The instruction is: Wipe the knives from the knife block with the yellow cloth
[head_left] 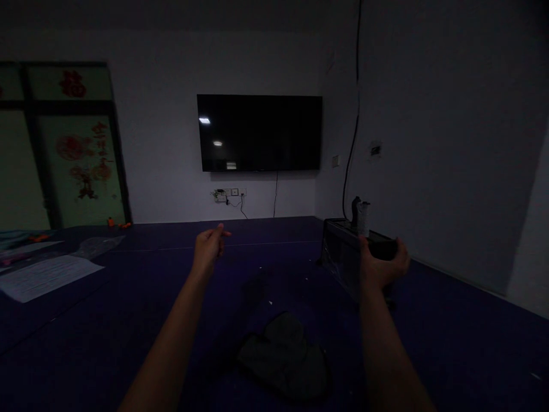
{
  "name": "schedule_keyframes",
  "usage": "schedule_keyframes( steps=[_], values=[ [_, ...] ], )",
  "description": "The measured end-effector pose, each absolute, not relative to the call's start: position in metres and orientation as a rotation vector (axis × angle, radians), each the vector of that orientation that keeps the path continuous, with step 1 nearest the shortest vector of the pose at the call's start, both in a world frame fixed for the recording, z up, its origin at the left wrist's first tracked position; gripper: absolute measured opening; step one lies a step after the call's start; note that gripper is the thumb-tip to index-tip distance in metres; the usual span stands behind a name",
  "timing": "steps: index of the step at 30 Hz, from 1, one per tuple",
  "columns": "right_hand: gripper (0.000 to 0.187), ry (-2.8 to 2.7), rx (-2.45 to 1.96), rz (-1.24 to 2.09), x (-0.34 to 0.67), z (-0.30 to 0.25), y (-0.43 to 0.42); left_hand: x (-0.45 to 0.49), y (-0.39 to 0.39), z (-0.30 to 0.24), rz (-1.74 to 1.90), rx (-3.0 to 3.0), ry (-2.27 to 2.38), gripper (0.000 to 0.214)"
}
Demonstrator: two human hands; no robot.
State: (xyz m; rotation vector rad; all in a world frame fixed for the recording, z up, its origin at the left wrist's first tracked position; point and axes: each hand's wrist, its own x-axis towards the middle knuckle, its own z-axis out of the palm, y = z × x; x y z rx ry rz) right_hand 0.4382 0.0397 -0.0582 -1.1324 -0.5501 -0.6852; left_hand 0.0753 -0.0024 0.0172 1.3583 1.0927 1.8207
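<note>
The room is dim. My right hand (381,266) is closed around a small dark object that I cannot name, right beside a dark box-shaped appliance (343,252) standing on the dark blue floor (128,320). A pale wrapped item (362,216) stands on top of that appliance. My left hand (210,246) hangs in the air over the floor with its fingers loosely curled and the fingertips pinched together; nothing shows in it. A dark green cloth bundle (285,355) lies on the floor between my forearms.
A black television (259,133) hangs on the white far wall above a socket strip (229,194) with cables. Sheets of paper (47,274) and clear plastic lie on the floor at left. A glass door with red decorations (81,154) stands far left.
</note>
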Motion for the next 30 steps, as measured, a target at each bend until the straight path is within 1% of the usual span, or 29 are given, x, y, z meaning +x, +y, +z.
schedule_keyframes(
  steps=[11,17,24,28,29,30],
  values=[
    [0.087,-0.615,-1.109,-0.684,0.439,-0.063,0.051,0.074,0.000,0.015,1.749,1.474,1.224,0.032],
    [0.089,-0.605,-1.138,-0.683,0.439,-0.062,0.057,0.075,0.003,0.014,1.700,1.539,1.294,0.031],
    [0.085,-0.587,-1.237,-0.633,0.431,-0.062,0.051,0.074,0.010,0.008,1.666,1.590,1.365,0.031],
    [0.086,-0.572,-1.233,-0.786,0.414,-0.043,0.033,0.073,0.015,0.005,1.664,1.621,1.394,0.032],
    [0.084,-0.604,-1.183,-0.839,0.408,-0.034,0.027,0.073,0.015,0.005,1.668,1.627,1.401,0.032],
    [0.078,-0.637,-1.128,-0.883,0.401,-0.024,0.021,0.072,0.015,0.005,1.674,1.631,1.407,0.032]
  ],
)
